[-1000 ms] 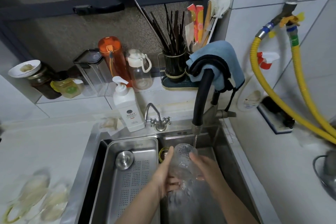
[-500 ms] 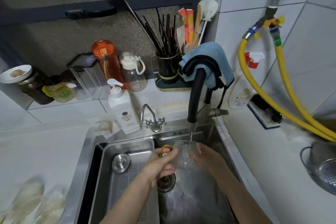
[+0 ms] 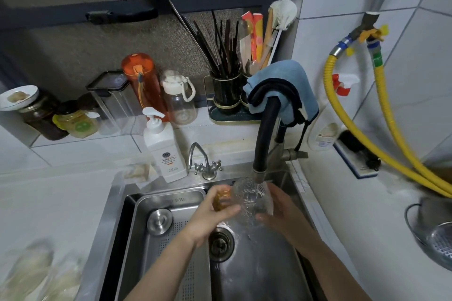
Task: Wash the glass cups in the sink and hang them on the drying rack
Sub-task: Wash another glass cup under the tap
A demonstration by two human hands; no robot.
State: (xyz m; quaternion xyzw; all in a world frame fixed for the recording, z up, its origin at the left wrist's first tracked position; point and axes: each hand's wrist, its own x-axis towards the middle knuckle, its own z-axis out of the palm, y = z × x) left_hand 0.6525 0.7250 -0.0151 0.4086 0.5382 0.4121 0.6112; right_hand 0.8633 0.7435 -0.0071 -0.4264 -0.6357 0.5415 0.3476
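Head view: under the black faucet [image 3: 265, 129], a textured glass cup [image 3: 249, 200] sits in the running water above the sink [image 3: 256, 264]. Left hand [image 3: 212, 215] grips the cup's amber handle [image 3: 220, 199] with curled fingers; right hand [image 3: 281, 210] cups its far side, fingers wrapped round the glass. Left of the faucet stands a white soap bottle [image 3: 163, 149]; more blurred glass cups [image 3: 36, 273] lie far left.

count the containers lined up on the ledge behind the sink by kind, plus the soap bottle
Jars: 2, a dark jar with a small dish on top and a yellow-lidded jar
Clear box with black lid: 1
Orange bottle: 1
Clear bottle with white cap: 1
White pump soap bottle: 1
Total: 6
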